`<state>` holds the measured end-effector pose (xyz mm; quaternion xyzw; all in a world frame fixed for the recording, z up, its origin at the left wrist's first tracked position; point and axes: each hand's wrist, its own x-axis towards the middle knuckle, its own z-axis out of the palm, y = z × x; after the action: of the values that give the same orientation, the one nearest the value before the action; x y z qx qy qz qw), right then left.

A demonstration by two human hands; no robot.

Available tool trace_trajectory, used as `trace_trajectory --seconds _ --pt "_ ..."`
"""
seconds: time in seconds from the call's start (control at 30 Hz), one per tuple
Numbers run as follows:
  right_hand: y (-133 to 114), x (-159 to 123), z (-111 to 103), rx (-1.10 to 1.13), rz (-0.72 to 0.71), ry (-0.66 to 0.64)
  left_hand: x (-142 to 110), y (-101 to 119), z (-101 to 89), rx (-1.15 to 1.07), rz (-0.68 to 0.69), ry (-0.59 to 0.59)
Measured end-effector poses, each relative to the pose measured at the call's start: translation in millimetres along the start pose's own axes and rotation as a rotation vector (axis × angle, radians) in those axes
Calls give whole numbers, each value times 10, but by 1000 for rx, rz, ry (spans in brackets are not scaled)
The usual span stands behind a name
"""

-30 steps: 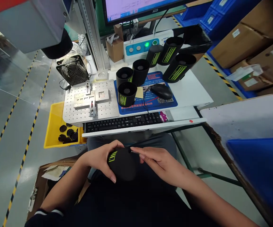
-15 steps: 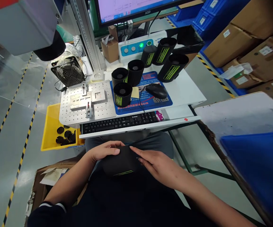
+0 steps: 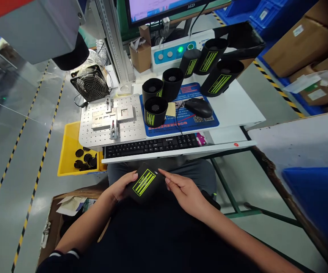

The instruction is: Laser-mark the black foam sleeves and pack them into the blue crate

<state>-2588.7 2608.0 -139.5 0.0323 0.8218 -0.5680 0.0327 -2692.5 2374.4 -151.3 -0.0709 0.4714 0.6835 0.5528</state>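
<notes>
Black cylinder: the black cylinder is lying over the person's lap, just below the keyboard, its green striped label facing up.
Left hand: the left hand is cupping the cylinder's left side, fingers curled against it, gripping it.
Right hand: the right hand is touching the cylinder's upper right edge with its fingertips, fingers mostly extended, not closing around anything.
Handling: I judge the piece is being inspected by turning; it would go best with the left hand bearing the weight while the right fingertips are guiding the rim, keeping clear of the printed label.
Finished pieces: beyond the keyboard, three upright cylinders are standing on the blue mat, with more cylinders leaning farther back.
Mouse: the mouse is sitting on the mat, right of the upright group.
Fixture plate: the perforated fixture plate is lying just beyond the keyboard's left end.
Yellow bin: the yellow bin, left of the keyboard, is holding black round caps.
Obstacles: the keyboard tray edge is hanging close above the hands, so lifting the piece onto the table is calling for care.
</notes>
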Motion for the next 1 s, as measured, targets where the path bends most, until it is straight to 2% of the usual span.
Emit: trace_trajectory --seconds 0.13,0.33,1.0 --pt "17 -38 55 60 74 49 8 13 49 -107 -43 36" --pt "46 -182 170 186 228 116 -23 17 65 -101 -126 60" --pt "177 -293 350 367 301 251 -80 26 121 -10 -93 80"
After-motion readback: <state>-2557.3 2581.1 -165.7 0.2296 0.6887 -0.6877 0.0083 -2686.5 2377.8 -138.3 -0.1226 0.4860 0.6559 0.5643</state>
